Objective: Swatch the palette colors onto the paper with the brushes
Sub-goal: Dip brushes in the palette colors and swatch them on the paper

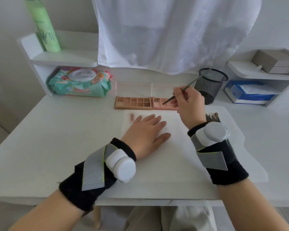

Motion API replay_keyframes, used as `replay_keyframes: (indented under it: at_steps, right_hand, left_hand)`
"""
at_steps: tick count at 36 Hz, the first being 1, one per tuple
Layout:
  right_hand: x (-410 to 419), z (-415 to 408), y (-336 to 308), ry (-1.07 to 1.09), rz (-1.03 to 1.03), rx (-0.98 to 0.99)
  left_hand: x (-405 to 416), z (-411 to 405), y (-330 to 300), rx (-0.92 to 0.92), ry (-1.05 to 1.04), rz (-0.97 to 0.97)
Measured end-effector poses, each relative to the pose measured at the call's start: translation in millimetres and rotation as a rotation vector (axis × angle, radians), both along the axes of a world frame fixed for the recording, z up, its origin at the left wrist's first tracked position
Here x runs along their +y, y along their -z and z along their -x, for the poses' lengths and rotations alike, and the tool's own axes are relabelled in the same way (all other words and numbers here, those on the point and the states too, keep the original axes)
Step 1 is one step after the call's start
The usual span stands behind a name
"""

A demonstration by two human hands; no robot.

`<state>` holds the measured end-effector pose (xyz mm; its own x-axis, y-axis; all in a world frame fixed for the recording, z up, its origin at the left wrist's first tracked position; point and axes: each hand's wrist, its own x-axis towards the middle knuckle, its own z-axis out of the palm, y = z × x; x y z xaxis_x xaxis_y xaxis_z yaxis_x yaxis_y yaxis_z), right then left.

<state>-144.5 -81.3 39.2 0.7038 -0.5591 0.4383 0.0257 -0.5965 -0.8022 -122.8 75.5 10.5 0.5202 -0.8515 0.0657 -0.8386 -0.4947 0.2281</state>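
A: What occupies the upper left of the frame?
B: A tall green bottle [45, 27] upright on a white shelf [63, 58]; beneath it, a teal pack of wet wipes [80, 83] lying on the white counter [57, 139].

A: And at top centre?
B: A white cloth [170, 30], hanging down to the counter's far edge.

A: The right side?
B: A black mesh cup [210, 85] on the counter; beside it, a second shelf unit [257, 75] bearing a grey box [272, 61], with a blue-and-white tissue pack [250, 94] below.

Head view: looks forward-down, close over desk [57, 130]; edges warped.
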Motion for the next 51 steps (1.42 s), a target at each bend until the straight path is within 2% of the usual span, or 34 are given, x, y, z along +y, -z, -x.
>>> replay_keyframes:
  at_steps: [6, 10, 14, 20, 30, 36, 44, 51]
  right_hand:
    - [41.9, -12.2, 4.9, -0.119, -0.098, 0.044]
    - [59.9, -14.4, 12.8, -0.153, -0.046, 0.085]
    - [62.6, -12.4, 20.5, -0.169, 0.039, 0.113]
    - [61.2, -12.5, 22.9, -0.14, 0.102, 0.063]
    - [64.1, -11.9, 23.7, -0.165, 0.194, 0.143]
    - [64.2, -12.6, 24.5, -0.135, 0.172, 0.057]
    - [65.5, -13.5, 25.0, -0.175, 0.19, 0.127]
    - [65.8, -12.7, 24.1, -0.141, 0.153, 0.052]
  left_hand:
    - [27.5, -1.3, 1.2, 0.061, -0.001, 0.117]
    - [41.1, 1.4, 0.5, 0.115, 0.003, 0.154]
    - [49.5, -1.4, 5.6, 0.147, -0.001, 0.096]
    - [48.4, -0.9, 6.3, 0.12, 0.016, 0.162]
    - [47.6, -5.3, 13.2, 0.109, 0.018, 0.162]
    - [49.5, -4.1, 11.3, 0.124, 0.014, 0.157]
    - [49.1, -7.9, 16.0, 0.126, 0.013, 0.164]
    - [49.1, -8.3, 15.1, 0.145, -0.003, 0.145]
